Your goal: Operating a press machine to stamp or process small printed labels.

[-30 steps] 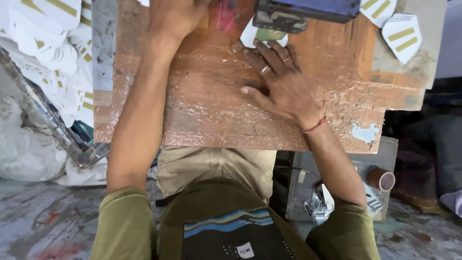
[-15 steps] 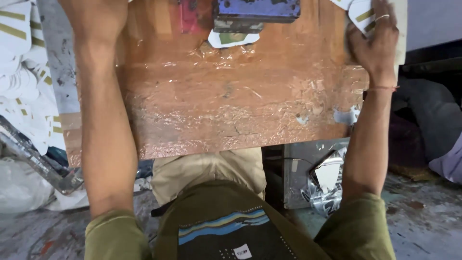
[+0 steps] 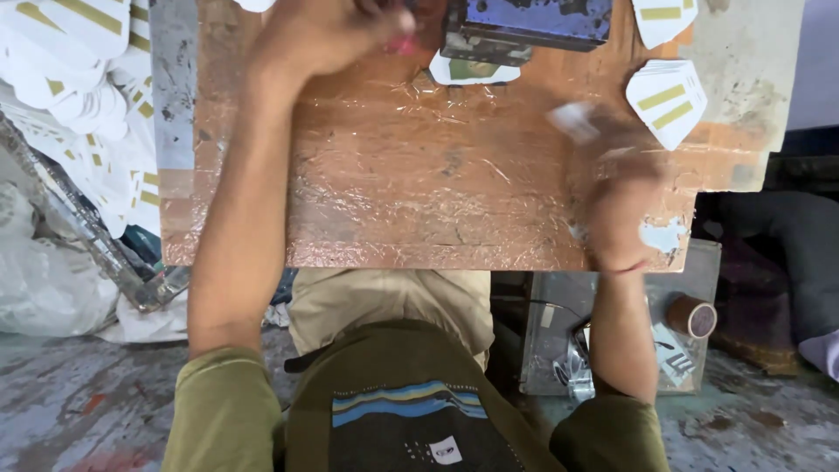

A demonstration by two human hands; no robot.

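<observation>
Left hand (image 3: 328, 35) at 11 o'clock on the desk (image 3: 393, 192), fingers curled, resting beside a small pink item (image 3: 404, 45); cannot tell whether the grip actually has hold of it. Right hand (image 3: 616, 188) at 3 o'clock, motion-blurred, above the plastic-wrapped wooden surface near its right edge. Small white card (image 3: 572, 121) at the right fingertips, blurred; grip appears pinched on it, fingers partly closed, though blur prevents certainty. Red thread band visible at the right wrist. Dark blue block-shaped device (image 3: 533, 22) at 12 o'clock, at the far edge of the desk, just beside the left hand. White card with a greenish mark (image 3: 472, 70) lying partly under the device's near edge. Stack of white shield-shaped cards with gold stripes (image 3: 669, 100) at 2 o'clock, just beyond the right hand, not touching it. Another gold-striped card (image 3: 660, 17) further out at 1 o'clock. Large heap of similar white cards (image 3: 79, 96) off the desk at 9 to 10 o'clock. Grey metal box (image 3: 612, 332) below the desk at 4 o'clock, brown roll (image 3: 692, 316) resting on it. Olive sleeves and khaki trousers visible at 6 o'clock.
</observation>
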